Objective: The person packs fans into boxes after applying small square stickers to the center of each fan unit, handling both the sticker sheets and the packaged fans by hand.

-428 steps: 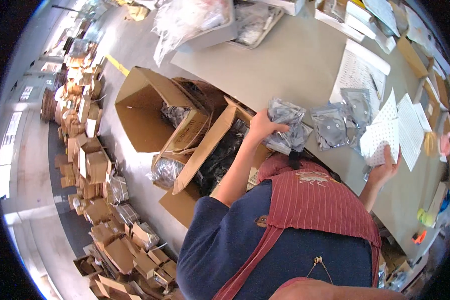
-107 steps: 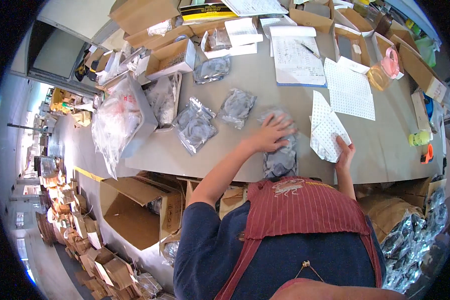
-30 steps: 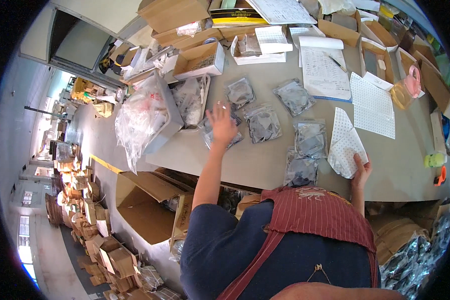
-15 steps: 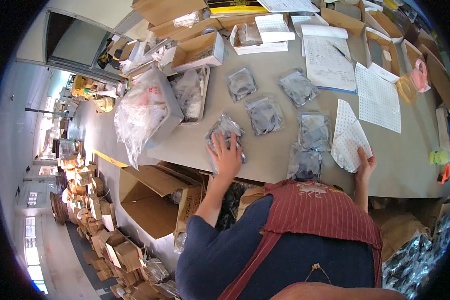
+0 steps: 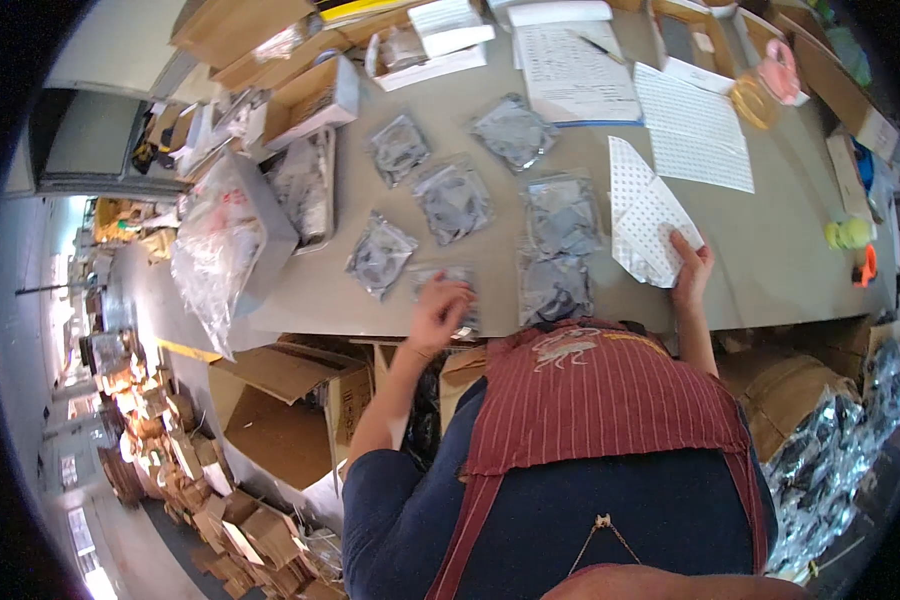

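My left hand (image 5: 442,312) is near the table's front edge, its fingers curled over a clear plastic bag (image 5: 440,272); the hand hides most of that bag. Beyond it lies another clear bag of dark grey parts (image 5: 381,256). My right hand (image 5: 690,270) pinches the lower right corner of a folded white label sheet (image 5: 645,212) printed with rows of small marks. Similar bags lie between and beyond my hands: one in the middle (image 5: 452,200), one at the back left (image 5: 398,150), one at the back right (image 5: 513,132), and two overlapping in a column (image 5: 562,215).
At the left stand a grey bin (image 5: 272,240) with plastic bags over it and a metal tray (image 5: 320,190). Behind are cardboard boxes (image 5: 315,100), a clipboard with papers (image 5: 580,75) and another label sheet (image 5: 695,130). Tape rolls (image 5: 755,103) and orange scissors (image 5: 865,266) lie right.
My left hand has gone from spread flat on the bags to curled, nearer the table edge, with one bag separated from the other. My right hand still holds the label sheet. The view has shifted.
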`<control>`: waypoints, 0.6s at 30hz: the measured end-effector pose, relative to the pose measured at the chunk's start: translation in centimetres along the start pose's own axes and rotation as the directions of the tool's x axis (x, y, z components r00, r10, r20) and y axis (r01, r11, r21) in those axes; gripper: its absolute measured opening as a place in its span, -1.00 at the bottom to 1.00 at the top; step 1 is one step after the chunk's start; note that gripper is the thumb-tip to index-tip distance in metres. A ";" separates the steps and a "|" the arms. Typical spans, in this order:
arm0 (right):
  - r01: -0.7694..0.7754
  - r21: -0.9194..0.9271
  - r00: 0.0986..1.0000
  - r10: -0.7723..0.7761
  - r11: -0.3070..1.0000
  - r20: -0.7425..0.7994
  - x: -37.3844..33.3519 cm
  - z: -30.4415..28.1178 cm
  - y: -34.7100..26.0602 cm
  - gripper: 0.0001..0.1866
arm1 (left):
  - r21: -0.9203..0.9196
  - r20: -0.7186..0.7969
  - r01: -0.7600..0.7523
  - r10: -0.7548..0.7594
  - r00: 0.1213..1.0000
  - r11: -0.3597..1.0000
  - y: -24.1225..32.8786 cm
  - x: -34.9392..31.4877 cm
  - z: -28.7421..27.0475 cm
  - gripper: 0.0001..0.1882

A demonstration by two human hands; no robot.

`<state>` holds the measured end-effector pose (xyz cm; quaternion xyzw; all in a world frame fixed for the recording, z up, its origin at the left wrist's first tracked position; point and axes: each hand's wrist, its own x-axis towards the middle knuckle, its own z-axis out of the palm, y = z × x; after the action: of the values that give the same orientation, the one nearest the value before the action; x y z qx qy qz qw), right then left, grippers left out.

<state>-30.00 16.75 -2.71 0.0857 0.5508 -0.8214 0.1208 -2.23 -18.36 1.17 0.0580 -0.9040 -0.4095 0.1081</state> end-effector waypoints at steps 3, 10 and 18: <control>0.031 0.102 0.999 -0.033 0.994 0.018 0.2 -0.5 -0.3 -0.64 | 0.130 -0.031 -0.036 0.040 0.999 0.991 0.6 3.5 -0.9 -0.89; -0.004 0.135 0.999 -0.002 0.991 0.043 0.0 -0.3 -0.3 -0.66 | 0.246 0.340 -0.439 0.348 0.874 0.864 8.8 6.0 7.1 -0.48; -0.001 0.136 0.996 -0.011 0.991 0.092 -0.5 0.1 -1.1 -0.68 | 0.245 0.212 -0.215 0.164 0.963 0.946 3.8 1.1 1.3 -0.58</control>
<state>-29.86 17.10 -1.53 0.0541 0.4876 -0.8604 0.1380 -3.70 -15.13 3.32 -0.0546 -0.9582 -0.2761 0.0522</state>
